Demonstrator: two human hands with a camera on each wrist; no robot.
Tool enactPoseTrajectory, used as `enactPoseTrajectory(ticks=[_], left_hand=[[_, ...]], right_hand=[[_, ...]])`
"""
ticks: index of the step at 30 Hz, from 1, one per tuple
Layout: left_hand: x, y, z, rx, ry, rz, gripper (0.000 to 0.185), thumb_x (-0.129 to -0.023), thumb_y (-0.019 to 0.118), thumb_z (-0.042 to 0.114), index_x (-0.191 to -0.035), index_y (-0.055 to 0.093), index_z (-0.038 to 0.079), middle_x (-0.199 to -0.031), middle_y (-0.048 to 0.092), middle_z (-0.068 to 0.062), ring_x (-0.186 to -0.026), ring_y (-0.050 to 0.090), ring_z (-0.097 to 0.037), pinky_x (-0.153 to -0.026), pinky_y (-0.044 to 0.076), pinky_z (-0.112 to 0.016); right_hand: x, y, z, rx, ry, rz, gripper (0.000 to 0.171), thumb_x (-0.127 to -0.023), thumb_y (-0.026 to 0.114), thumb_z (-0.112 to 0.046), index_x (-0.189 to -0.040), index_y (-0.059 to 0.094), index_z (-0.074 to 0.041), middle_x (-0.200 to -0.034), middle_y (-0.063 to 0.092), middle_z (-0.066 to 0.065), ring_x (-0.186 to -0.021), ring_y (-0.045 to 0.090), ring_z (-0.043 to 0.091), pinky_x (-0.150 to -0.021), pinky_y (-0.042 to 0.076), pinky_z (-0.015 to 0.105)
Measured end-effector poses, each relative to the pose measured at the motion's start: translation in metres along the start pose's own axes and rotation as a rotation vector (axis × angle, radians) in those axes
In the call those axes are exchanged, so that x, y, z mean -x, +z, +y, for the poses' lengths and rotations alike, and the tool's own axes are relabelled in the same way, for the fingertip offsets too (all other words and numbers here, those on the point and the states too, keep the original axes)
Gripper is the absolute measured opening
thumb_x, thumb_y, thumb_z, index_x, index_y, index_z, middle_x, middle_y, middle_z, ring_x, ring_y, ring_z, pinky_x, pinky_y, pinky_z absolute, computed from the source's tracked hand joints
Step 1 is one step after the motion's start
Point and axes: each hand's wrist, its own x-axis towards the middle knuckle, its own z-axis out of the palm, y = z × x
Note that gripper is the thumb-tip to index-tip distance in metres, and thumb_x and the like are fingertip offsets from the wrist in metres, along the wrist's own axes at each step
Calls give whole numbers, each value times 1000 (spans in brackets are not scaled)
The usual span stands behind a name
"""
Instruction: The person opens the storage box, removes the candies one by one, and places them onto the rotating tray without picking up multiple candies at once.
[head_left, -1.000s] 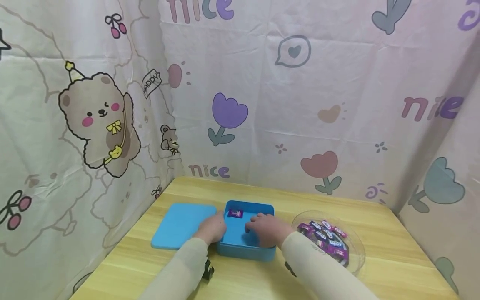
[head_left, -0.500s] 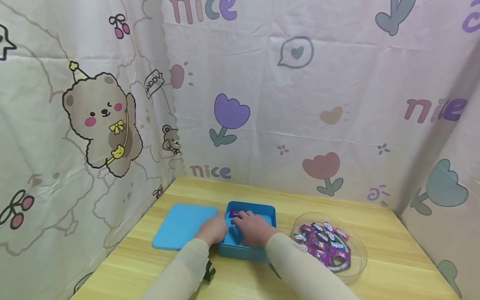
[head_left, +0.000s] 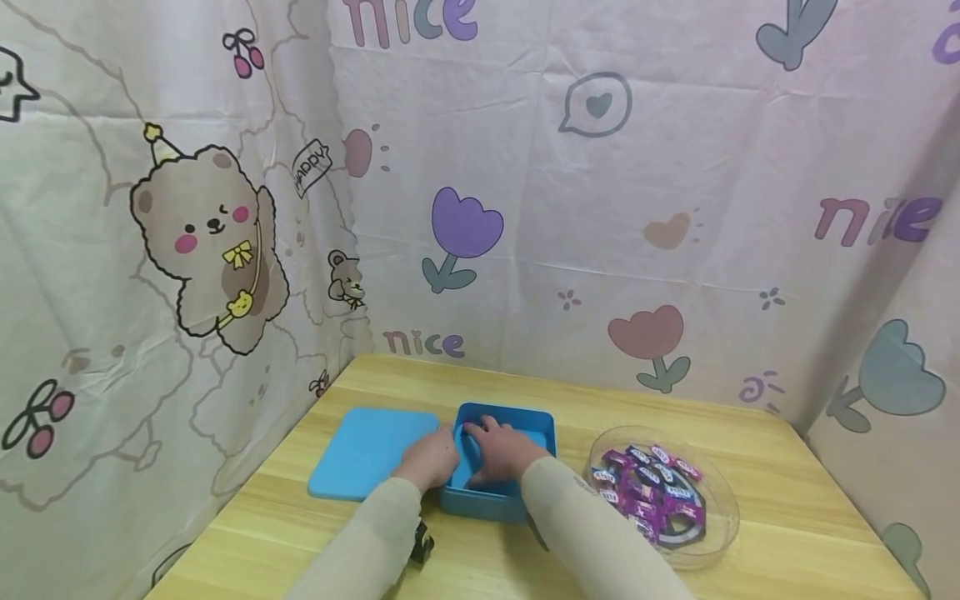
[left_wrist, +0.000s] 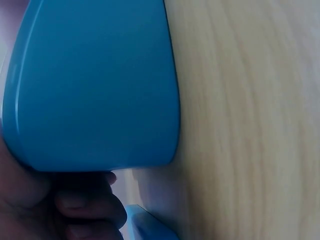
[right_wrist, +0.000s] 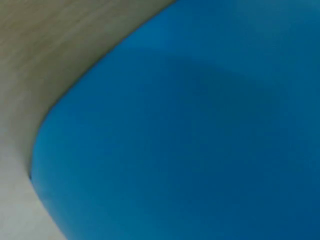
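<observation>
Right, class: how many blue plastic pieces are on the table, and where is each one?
2. The flat lid lies at the left; the open box sits just right of it, with both hands at it. The hands may hide more inside.

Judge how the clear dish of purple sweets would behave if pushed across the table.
The clear dish looks thin and shallow with a wide flat base, so it would probably slide on the smooth wooden table rather than tip. The wrapped sweets lie loose in a heap, so a sharp shove might shift them or spill some.
</observation>
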Motion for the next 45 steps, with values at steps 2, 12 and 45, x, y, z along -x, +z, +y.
enactPoseTrajectory(ticks=[2, 12, 45], left_hand=[[0, 0, 1, 6, -11, -8, 42, -100, 51, 9, -141, 50, -3, -129, 62, -16, -96, 56, -27, -88, 50, -51], [-1, 2, 4, 21, -53, -30, 50, -100, 50, 11, -147, 43, -5, -142, 55, -20, -111, 57, -30, -101, 45, -58], [4, -1, 6, 61, -87, -22, 52, -103, 43, 12, -153, 37, -3, -153, 44, -20, -139, 42, -38, -110, 36, -57]], right_hand=[[-1, 1, 0, -9, 9, -9, 98, -77, 76, -68, -158, 38, -29, -160, 36, 6, -137, 46, 38, -104, 44, 57], [-3, 1, 4, -18, 25, -34, 93, -82, 73, -65, -158, 39, -22, -155, 45, 4, -137, 48, 33, -108, 42, 52], [39, -6, 26, 7, -203, 91, 10, -97, 70, -20, -87, 68, -22, -75, 57, -12, -69, 52, 8, -71, 52, 27]])
